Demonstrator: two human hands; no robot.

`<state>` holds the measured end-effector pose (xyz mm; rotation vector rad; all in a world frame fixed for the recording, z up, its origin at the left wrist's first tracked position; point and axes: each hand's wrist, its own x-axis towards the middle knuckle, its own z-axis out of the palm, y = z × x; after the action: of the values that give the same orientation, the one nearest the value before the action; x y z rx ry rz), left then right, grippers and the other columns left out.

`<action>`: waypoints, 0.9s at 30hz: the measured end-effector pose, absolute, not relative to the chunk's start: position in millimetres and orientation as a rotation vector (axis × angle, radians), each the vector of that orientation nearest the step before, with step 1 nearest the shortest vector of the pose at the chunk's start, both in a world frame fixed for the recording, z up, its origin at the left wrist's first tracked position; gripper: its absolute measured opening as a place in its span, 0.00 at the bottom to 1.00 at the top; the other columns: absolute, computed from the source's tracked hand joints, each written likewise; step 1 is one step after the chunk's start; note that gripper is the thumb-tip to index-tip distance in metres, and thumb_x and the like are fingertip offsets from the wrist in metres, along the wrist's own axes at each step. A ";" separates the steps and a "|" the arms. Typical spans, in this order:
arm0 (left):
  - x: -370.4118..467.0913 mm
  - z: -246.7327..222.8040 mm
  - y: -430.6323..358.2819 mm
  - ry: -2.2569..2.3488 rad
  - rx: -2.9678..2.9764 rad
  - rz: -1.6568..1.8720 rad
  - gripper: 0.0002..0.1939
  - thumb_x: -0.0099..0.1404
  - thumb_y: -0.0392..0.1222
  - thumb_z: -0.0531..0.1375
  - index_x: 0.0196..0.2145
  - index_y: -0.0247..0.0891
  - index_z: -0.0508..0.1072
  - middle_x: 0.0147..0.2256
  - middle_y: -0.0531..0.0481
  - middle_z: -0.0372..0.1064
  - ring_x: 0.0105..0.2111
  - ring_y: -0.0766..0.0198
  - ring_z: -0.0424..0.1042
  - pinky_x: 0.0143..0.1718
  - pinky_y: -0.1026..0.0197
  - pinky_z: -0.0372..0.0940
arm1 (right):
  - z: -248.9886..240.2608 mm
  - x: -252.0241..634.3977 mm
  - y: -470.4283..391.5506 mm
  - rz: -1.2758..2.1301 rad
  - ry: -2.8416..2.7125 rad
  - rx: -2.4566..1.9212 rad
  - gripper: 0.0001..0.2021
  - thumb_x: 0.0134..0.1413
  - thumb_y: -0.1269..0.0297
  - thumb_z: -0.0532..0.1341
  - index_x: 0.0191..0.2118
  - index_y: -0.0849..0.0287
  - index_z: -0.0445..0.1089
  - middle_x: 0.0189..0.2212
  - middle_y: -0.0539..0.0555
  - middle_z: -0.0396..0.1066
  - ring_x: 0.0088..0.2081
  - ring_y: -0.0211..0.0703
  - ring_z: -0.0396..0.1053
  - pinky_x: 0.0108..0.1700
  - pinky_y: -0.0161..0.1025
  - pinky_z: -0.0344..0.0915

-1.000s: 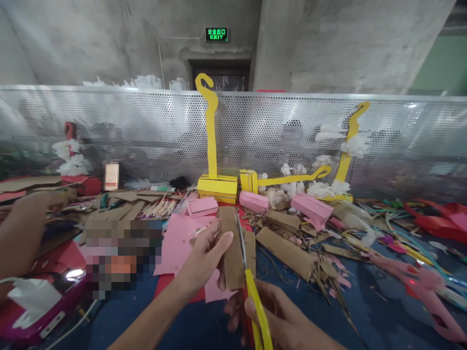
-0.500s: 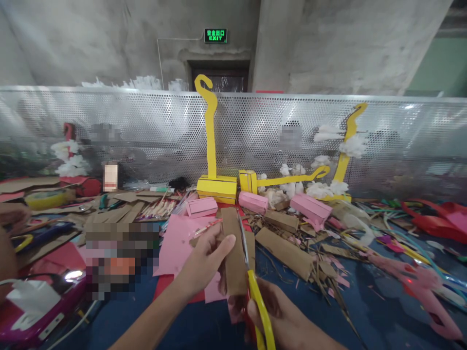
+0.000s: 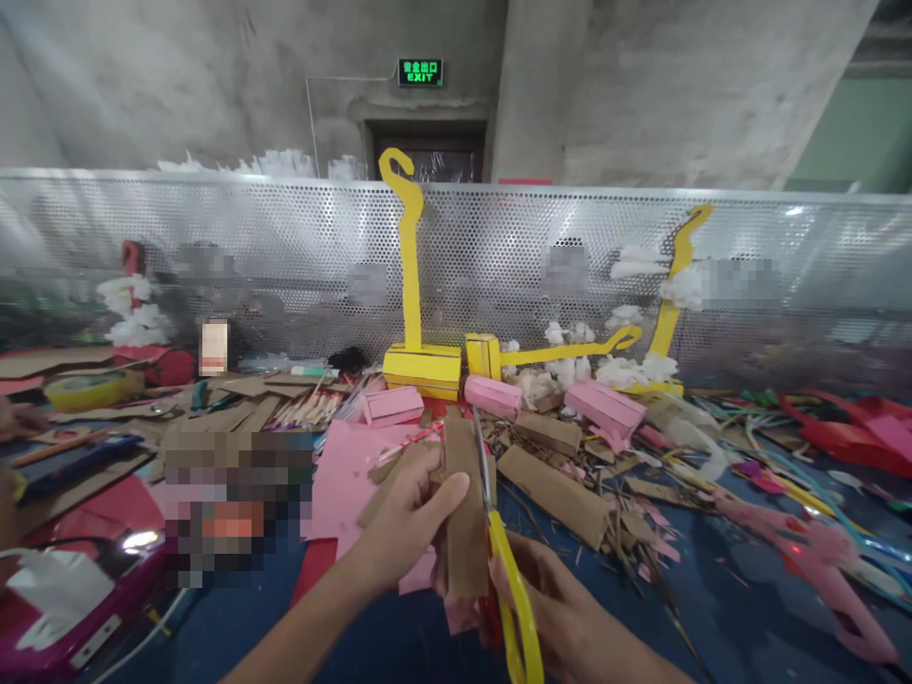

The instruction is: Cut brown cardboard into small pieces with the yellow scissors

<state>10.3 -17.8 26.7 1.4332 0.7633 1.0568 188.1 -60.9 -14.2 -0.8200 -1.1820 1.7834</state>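
My left hand (image 3: 419,513) grips a strip of brown cardboard (image 3: 466,518), its thumb lying flat across the front. The strip stands nearly upright, facing me. In my right hand (image 3: 545,608) are scissors (image 3: 511,598) with yellow and red handles, their blades pointing away along the strip's right edge. Whether the blades are biting into the cardboard I cannot tell. Pink paper (image 3: 349,475) lies beyond my left hand. Farther back are a small pink box (image 3: 393,406) and a yellow box with a tall hooked neck (image 3: 422,369).
A perforated metal panel (image 3: 299,256) runs along the table's back. To the right lie a folded cardboard piece (image 3: 552,489), several scraps and a pink glue gun (image 3: 805,546). At left are a purple power strip (image 3: 85,608), a tape roll (image 3: 85,389) and another person's hand (image 3: 21,418).
Both hands, the cardboard strip and the scissors have shifted slightly right and toward me. At the left edge, the other person's hand and arm have drawn back.
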 end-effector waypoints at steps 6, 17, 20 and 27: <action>10.3 26.1 -15.9 0.782 1.425 1.129 0.18 0.66 0.55 0.60 0.46 0.40 0.71 0.24 0.54 0.69 0.18 0.66 0.70 0.19 0.66 0.66 | -20.4 182.9 -55.9 1.749 -1.212 -0.768 0.34 0.42 0.36 0.69 0.46 0.61 0.72 0.26 0.51 0.70 0.24 0.37 0.68 0.28 0.34 0.69; 7.6 29.8 -15.1 0.821 1.152 1.171 0.25 0.63 0.56 0.62 0.54 0.43 0.69 0.31 0.52 0.73 0.21 0.66 0.68 0.21 0.66 0.65 | -43.8 187.8 -47.2 1.632 -1.392 -0.754 0.39 0.42 0.24 0.58 0.48 0.53 0.70 0.45 0.58 0.71 0.42 0.47 0.71 0.31 0.34 0.67; 7.4 30.5 -15.8 0.892 1.065 1.199 0.27 0.60 0.57 0.64 0.54 0.44 0.70 0.30 0.54 0.73 0.23 0.66 0.69 0.23 0.66 0.66 | -37.9 188.4 -51.8 1.688 -1.364 -0.689 0.36 0.45 0.28 0.59 0.48 0.55 0.70 0.45 0.58 0.71 0.39 0.43 0.71 0.33 0.34 0.68; 7.4 27.5 -13.7 0.864 1.200 1.207 0.18 0.62 0.54 0.64 0.44 0.41 0.74 0.35 0.51 0.74 0.33 0.63 0.73 0.33 0.65 0.69 | -25.4 186.3 -55.5 1.717 -1.213 -0.721 0.32 0.42 0.32 0.66 0.44 0.56 0.73 0.35 0.52 0.73 0.25 0.34 0.67 0.27 0.31 0.66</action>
<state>7.4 -13.7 27.5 1.2005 0.8642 1.2070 186.3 -55.5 -25.4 -0.7213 -1.2135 1.7170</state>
